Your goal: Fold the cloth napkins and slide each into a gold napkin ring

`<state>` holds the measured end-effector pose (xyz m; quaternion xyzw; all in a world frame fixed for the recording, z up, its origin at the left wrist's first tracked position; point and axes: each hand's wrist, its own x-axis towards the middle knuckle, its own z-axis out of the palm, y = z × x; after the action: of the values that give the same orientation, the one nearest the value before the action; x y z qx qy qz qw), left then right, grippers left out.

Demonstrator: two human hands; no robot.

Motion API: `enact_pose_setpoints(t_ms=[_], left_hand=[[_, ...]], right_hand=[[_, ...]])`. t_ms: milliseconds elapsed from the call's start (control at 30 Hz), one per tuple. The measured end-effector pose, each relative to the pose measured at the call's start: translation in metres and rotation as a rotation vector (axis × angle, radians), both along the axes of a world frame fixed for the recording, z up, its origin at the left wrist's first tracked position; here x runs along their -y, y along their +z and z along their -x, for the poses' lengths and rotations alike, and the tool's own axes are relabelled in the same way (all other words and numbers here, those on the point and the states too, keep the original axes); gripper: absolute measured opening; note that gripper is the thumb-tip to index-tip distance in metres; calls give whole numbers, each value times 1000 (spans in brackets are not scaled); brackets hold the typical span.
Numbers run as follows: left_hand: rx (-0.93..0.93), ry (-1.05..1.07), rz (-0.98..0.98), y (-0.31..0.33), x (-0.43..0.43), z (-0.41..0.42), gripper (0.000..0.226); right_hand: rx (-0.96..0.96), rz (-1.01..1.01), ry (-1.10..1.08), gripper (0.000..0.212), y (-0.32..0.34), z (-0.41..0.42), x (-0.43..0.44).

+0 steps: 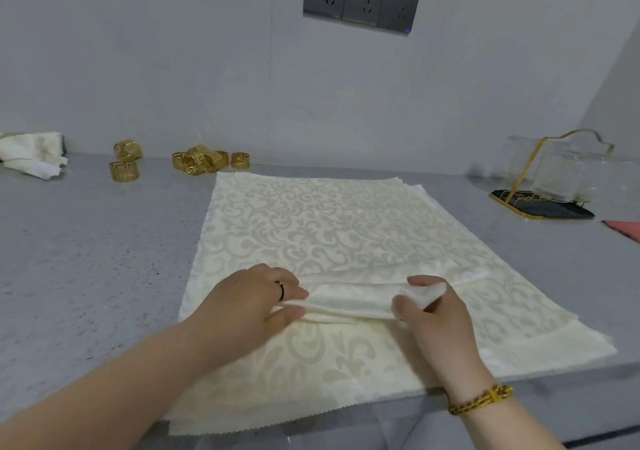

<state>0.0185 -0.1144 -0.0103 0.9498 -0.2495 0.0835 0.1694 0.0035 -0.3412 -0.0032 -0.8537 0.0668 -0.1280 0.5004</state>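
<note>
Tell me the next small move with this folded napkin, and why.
Probably keep the right hand pinching the folded napkin and free the left hand to reach for one of the gold rings. Both hands grip the strip's ends above the flat napkin stack, and the rings lie far back on the counter, none in hand.

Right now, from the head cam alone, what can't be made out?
All head view.
Folded napkin: layer count, ends covered by left hand and right hand.
Napkin stack: sheet count, only staggered edges show.
Clustered gold rings: count, they overlap and are small.
Glassware rack: blurred, contents unclear.
Red item: cut off by right edge.
Napkin bundle: cut off by left edge.
</note>
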Motion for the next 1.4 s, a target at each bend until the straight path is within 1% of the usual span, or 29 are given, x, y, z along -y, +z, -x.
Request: enact_pose_setpoints(t_ms=[33,100,133,167,233,267,300,367,433,500,567,600,633,667,733,767,800,867,900,967,1033,1167,1200,1233,1267,1333,1400], left_hand=[[59,5,-37,1,1,0,58],[144,5,-68,-2,0,0,47],[190,-9,-78,-3,-1,0,50],[197,-27,-80,-3,0,1,59],[229,-39,-43,-4,2,2,71],[233,-37,-51,-4,2,2,72],[233,-20,-68,-3,3,1,72],[216,3,-91,-3,4,1,73],[191,25,-88,-5,4,2,74],[198,23,-52,-8,2,1,74],[192,29,0,-8,1,3,73],[186,4,35,-8,1,4,73],[156,-16,80,-8,1,3,75],[134,-25,148,-11,0,1,81],[124,11,195,-19,-2,-3,95],[160,10,212,-20,-1,-3,92],[193,-11,223,-20,0,-4,84],[162,15,225,-18,0,-3,70],[142,30,228,-18,0,-3,70],[131,17,251,-18,-1,-2,72],[104,11,244,-17,0,-1,73],[49,20,233,-17,0,0,76],[53,19,214,-18,0,-1,76],[65,24,206,-18,0,-1,77],[70,36,207,-18,-1,-1,76],[67,36,219,-14,2,1,67],[91,6,169,-13,1,2,45]], right_hand=[[-43,78,-8,24,0,0,7],[-124,190,-12,34,2,-3,18],[-112,220,-23,37,4,-6,22],[-65,254,-36,39,7,-9,27],[71,394,-30,36,19,-19,28],[107,499,33,35,27,-26,25],[107,618,145,35,35,-33,20],[29,857,418,39,46,-48,6],[-23,1076,594,42,49,-59,-6],[-33,1240,619,43,46,-64,-9],[-17,1275,571,46,37,-64,-3],[18,1235,523,48,31,-63,2],[68,1149,450,51,24,-62,9],[110,1002,345,51,17,-59,15],[166,562,40,48,9,-51,25],[171,351,-100,47,7,-48,30],[148,191,-208,48,8,-45,35],[73,-43,-337,54,11,-46,45],[40,-168,-377,55,14,-47,50],[-21,-390,-429,55,20,-57,60],[-44,-525,-470,52,24,-66,65],[-136,-827,-445,29,28,-75,63],[-155,-899,-400,29,27,-76,60],[-169,-983,-345,32,26,-76,55],[-187,-1039,-290,41,24,-75,48],[-223,-1074,-244,51,22,-74,37],[-272,-1065,-202,45,23,-71,30]])
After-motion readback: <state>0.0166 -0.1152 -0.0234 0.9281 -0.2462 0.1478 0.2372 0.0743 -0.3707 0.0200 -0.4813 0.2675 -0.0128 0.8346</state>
